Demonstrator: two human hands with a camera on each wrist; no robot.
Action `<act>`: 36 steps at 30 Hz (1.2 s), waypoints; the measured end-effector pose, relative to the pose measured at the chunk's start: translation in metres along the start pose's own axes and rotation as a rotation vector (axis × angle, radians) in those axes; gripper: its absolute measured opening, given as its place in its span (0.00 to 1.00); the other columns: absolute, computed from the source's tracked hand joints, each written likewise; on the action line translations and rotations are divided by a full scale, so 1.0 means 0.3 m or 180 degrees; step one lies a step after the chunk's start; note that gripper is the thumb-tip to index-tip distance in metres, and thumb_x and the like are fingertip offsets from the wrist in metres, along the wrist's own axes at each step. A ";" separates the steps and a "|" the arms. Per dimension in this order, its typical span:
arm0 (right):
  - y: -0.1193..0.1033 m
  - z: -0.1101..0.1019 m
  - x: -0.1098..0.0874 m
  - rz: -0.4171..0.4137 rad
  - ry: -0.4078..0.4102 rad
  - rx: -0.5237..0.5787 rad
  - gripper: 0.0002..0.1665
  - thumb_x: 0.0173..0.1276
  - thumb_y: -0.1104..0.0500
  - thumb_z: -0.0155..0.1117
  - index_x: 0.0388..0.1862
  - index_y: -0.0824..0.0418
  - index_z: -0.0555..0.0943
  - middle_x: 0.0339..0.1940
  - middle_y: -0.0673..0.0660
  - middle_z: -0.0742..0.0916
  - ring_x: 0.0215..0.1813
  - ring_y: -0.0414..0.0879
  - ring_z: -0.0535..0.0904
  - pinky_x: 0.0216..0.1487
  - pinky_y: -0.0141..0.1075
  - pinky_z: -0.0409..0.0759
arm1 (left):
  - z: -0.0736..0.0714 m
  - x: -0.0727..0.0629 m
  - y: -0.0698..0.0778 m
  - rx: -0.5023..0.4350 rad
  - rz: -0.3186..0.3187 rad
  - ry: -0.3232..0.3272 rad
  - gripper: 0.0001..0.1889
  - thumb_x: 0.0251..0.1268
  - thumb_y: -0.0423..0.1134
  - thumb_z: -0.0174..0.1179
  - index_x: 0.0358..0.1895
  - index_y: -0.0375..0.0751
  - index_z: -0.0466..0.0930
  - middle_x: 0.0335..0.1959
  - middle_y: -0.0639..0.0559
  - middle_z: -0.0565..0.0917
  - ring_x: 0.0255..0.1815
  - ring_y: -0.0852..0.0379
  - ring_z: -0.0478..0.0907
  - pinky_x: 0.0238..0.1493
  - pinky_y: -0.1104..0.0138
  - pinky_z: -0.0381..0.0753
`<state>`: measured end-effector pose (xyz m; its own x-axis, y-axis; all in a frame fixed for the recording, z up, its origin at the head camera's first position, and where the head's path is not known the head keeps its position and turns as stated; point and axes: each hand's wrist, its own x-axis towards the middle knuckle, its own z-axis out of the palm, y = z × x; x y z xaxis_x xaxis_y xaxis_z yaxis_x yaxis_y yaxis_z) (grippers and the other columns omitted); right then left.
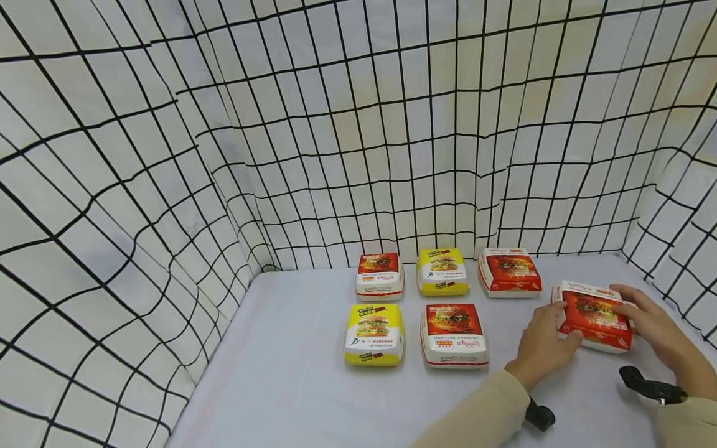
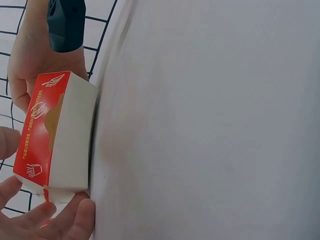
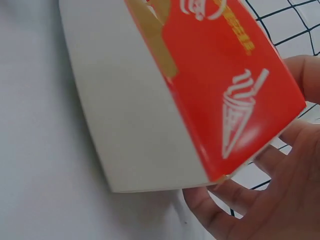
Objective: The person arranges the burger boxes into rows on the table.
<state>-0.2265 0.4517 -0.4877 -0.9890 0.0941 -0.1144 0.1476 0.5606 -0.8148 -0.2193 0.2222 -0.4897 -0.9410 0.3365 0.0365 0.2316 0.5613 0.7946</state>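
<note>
At the right of the table, both hands hold a red and white burger box (image 1: 597, 315) with a burger picture on its lid. My left hand (image 1: 544, 345) grips its left end, the thumb at the near corner. Around the right end are the fingers of my right hand (image 1: 652, 317). The left wrist view shows the box's red flap and white side (image 2: 72, 135), with the left fingers against one end. In the right wrist view, the right hand (image 3: 285, 185) curls about the end by a printed ice-cream cone. The box is on or very close to the tabletop.
Several burger boxes stand left of the hands. The back row has a red-and-white one (image 1: 379, 277), a yellow one (image 1: 442, 272) and a red one (image 1: 510, 272). In front are a yellow one (image 1: 374, 334) and a red-and-white one (image 1: 455, 336). Black-gridded white cloth (image 1: 392, 155) surrounds the white table (image 1: 280, 373).
</note>
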 end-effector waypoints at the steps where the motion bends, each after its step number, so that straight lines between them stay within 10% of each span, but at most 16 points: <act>1: 0.000 -0.003 -0.001 -0.0015 0.0003 -0.0041 0.41 0.84 0.42 0.36 0.83 0.66 0.45 0.78 0.80 0.51 0.59 0.57 0.66 0.44 0.37 0.72 | 0.002 -0.002 0.001 -0.0023 -0.0022 0.0035 0.26 0.69 0.53 0.65 0.68 0.71 0.68 0.66 0.69 0.74 0.62 0.67 0.76 0.60 0.63 0.82; 4: 0.000 -0.004 -0.003 -0.0036 0.0020 -0.0148 0.41 0.84 0.41 0.39 0.79 0.70 0.50 0.73 0.80 0.57 0.52 0.44 0.66 0.42 0.36 0.75 | 0.004 -0.011 0.004 -0.0083 -0.0096 0.0135 0.23 0.71 0.54 0.64 0.65 0.72 0.70 0.63 0.69 0.75 0.60 0.67 0.77 0.58 0.62 0.83; 14: -0.033 -0.008 -0.005 0.0032 -0.0354 -0.0438 0.39 0.85 0.44 0.38 0.74 0.76 0.52 0.66 0.84 0.66 0.57 0.68 0.74 0.42 0.40 0.81 | 0.002 -0.041 -0.001 -0.0521 -0.0385 0.0391 0.18 0.69 0.50 0.66 0.57 0.72 0.73 0.54 0.68 0.76 0.52 0.68 0.76 0.54 0.63 0.84; 25: -0.057 -0.008 -0.019 0.0007 -0.0578 -0.0586 0.38 0.84 0.44 0.42 0.73 0.76 0.55 0.65 0.83 0.70 0.56 0.66 0.76 0.44 0.44 0.82 | 0.000 -0.076 -0.017 -0.1034 -0.0805 0.0552 0.16 0.64 0.49 0.71 0.49 0.66 0.75 0.40 0.66 0.72 0.38 0.70 0.69 0.41 0.72 0.79; 36: -0.072 -0.003 -0.007 -0.0016 -0.0721 -0.0637 0.40 0.83 0.43 0.44 0.73 0.77 0.55 0.66 0.83 0.70 0.57 0.63 0.78 0.48 0.50 0.85 | -0.025 -0.107 -0.038 -0.1182 -0.0793 0.0592 0.17 0.66 0.48 0.69 0.40 0.56 0.65 0.32 0.63 0.67 0.30 0.66 0.64 0.30 0.71 0.64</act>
<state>-0.2277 0.4400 -0.4694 -0.9640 -0.0825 -0.2529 0.1199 0.7138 -0.6900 -0.1935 0.1993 -0.4954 -0.9926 0.0662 -0.1016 -0.0785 0.2882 0.9543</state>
